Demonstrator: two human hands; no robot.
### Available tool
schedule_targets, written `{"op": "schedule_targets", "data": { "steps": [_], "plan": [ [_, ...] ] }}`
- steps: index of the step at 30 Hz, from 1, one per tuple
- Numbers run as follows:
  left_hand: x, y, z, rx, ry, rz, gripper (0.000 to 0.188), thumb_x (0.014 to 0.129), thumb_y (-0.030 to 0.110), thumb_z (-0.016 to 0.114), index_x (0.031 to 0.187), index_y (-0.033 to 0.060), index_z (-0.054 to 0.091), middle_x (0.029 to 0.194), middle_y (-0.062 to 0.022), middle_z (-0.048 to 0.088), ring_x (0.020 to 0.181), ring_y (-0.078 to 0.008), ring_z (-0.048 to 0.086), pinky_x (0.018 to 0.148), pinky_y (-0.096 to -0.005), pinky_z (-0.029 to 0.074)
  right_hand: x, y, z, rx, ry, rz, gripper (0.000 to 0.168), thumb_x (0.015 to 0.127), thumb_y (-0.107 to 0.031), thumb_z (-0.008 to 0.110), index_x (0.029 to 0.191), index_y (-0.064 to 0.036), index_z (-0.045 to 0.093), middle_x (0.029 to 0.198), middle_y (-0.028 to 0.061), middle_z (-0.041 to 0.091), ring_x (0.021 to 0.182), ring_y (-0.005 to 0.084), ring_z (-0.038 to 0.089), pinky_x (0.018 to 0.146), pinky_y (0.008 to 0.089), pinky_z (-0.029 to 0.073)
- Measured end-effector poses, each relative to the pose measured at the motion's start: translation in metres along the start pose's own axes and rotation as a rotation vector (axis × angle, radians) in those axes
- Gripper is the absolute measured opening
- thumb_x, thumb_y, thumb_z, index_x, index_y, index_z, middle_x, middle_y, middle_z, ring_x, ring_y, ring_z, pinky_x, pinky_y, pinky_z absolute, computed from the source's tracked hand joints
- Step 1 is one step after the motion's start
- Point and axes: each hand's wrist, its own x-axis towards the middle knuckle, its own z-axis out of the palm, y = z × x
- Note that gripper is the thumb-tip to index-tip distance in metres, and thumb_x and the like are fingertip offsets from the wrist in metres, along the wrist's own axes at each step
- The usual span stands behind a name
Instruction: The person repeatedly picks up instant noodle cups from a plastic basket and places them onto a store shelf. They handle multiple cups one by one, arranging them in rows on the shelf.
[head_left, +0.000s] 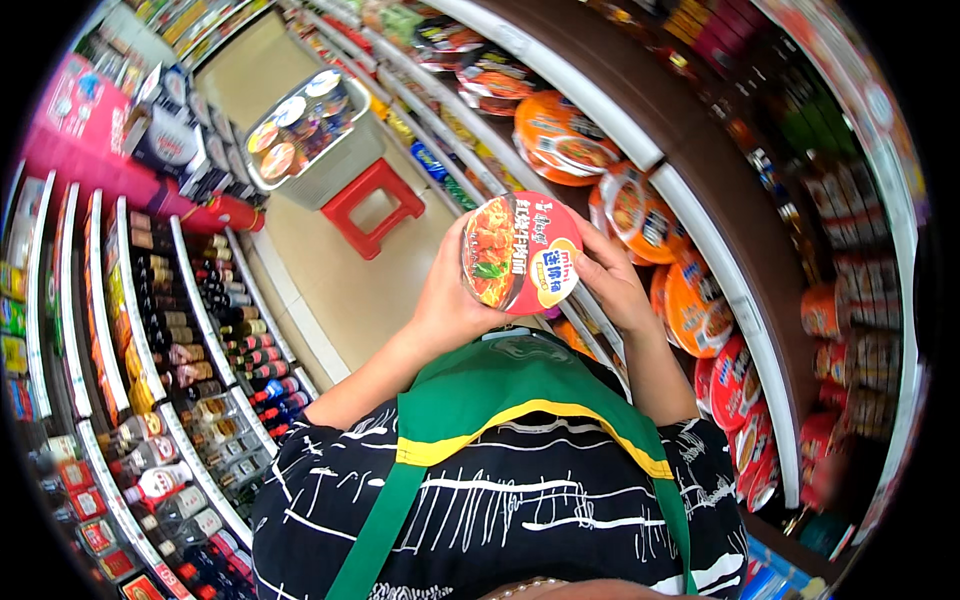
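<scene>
A red instant noodle cup (523, 253) is held up between both hands, its round printed lid facing the camera. The lid carries a picture of noodles and some writing. My left hand (454, 289) grips the cup along its left side, fingers mostly hidden behind it. On the other side, my right hand (611, 274) holds the rim, with the thumb lying near the lid's edge. Beyond the right hand, orange noodle bowls (641, 214) and red noodle bowls (740, 382) stand along a shelf.
A grey basket (322, 169) full of packaged cups stands on the aisle floor (330, 289) beside a red plastic stool (373, 210). Shelves with bottles (180, 330) line the left. Boxed goods (169, 142) sit on a pink display (79, 120). A shelf edge (720, 300) curves close on the right.
</scene>
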Motion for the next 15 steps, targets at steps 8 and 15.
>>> {"op": "schedule_targets", "data": {
  "steps": [8, 15],
  "plan": [
    [0.006, -0.063, -0.096, 0.144, 0.372, -0.059, 0.101, 0.053, 0.019, 0.089, 0.133, 0.0007, 0.03, 0.124, -0.0162, 0.043, 0.116, -0.0304, 0.047, 0.099, -0.0385, 0.039, 0.129, 0.053, 0.098, 0.175, -0.015, 0.115, 0.027, 0.095, -0.013, 0.05, 0.117, 0.002, 0.052, 0.113, 0.0057, 0.057, 0.106, 0.0107, 0.052, 0.093, 0.0257, 0.041],
    [0.027, -0.104, -0.138, 0.371, 0.536, -0.253, 0.099, 0.054, 0.02, 0.088, 0.132, 0.0, 0.032, 0.127, -0.0169, 0.032, 0.122, -0.0331, 0.036, 0.102, -0.0405, 0.036, 0.213, 0.1, 0.122, 0.019, -0.275, 0.165, 0.044, 0.094, -0.011, 0.049, 0.136, -0.003, 0.041, 0.125, 0.0081, 0.053, 0.109, 0.0129, 0.051, 0.095, 0.0284, 0.039]
  ]
}}
